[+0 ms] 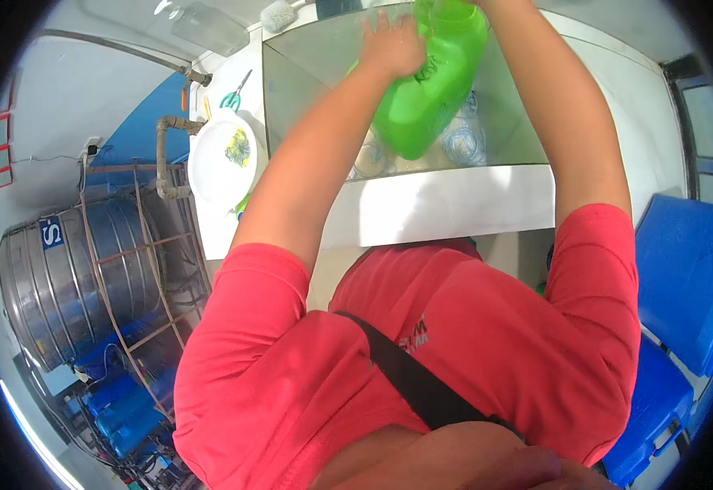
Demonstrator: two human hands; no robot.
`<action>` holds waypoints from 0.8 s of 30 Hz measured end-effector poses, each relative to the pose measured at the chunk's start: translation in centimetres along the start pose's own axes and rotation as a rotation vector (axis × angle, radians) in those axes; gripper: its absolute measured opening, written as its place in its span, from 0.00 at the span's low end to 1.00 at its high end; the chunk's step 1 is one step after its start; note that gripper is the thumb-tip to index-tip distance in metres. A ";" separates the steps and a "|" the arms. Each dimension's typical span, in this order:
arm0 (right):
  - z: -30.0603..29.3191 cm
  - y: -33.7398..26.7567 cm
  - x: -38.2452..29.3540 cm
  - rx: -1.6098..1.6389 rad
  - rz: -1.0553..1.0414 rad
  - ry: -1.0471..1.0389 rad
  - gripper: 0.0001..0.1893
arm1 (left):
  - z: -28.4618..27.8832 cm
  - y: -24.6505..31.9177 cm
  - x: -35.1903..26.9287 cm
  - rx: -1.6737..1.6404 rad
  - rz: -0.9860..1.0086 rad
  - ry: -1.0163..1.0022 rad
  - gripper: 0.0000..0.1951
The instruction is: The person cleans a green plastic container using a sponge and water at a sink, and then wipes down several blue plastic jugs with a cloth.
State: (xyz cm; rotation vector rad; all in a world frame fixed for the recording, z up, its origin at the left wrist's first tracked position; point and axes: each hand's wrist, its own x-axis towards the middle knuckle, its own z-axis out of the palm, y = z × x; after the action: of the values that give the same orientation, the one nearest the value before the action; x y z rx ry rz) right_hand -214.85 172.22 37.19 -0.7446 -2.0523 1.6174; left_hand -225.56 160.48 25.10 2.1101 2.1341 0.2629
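A green translucent plastic jug (433, 98) hangs tilted over a sunken rectangular basin (515, 138), with its neck towards the top of the view. My left hand (396, 46) lies against the side of the jug near its upper part, fingers spread. Only the edge of my right hand (503, 3) shows at the top rim of the picture, by the jug's neck; its fingers are cut off. Below the jug, inside the basin, lie several round clear plastic-wrapped items (463, 146).
Left of the basin are a round white lid or plate (218, 177), teal-handled scissors (234, 98), a clear container (209, 27) and a white brush (278, 16). Pipes (169, 156) jut from the counter's left edge. Blue plastic coolers (678, 263) stand at the right, a steel tank (86, 275) at the left.
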 end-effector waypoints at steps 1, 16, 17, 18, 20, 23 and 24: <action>0.5 1.4 -0.6 -0.226 -0.042 0.009 0.10 | 0.0 -0.2 -0.6 -0.010 -0.006 -0.001 0.34; 5.6 6.3 -4.9 -1.113 -0.571 0.146 0.24 | -6.1 -14.1 -15.4 -0.691 -0.394 0.173 0.19; 5.5 4.5 -4.3 -1.114 -0.618 0.168 0.23 | -5.6 -14.8 -16.3 -0.783 -0.429 0.120 0.21; 5.6 1.3 -3.7 -1.042 -0.715 0.284 0.21 | -5.8 -14.9 -17.3 -0.893 -0.463 0.105 0.22; 5.8 -8.3 -3.6 -0.799 -0.753 0.434 0.17 | -6.7 -14.5 -20.0 -1.117 -0.539 0.073 0.25; 3.5 -17.5 -5.8 -0.336 -0.644 0.561 0.15 | -12.4 -11.0 -23.1 -1.715 -0.585 -0.024 0.29; 2.3 -19.1 -6.8 -0.193 -0.626 0.588 0.15 | -11.3 -13.1 -23.9 -1.913 -0.445 -0.124 0.30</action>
State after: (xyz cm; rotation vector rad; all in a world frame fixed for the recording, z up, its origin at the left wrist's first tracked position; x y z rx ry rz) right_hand -213.93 162.72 55.26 -0.4823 -1.7584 0.7501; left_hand -240.42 136.07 32.63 0.4678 1.0189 1.2960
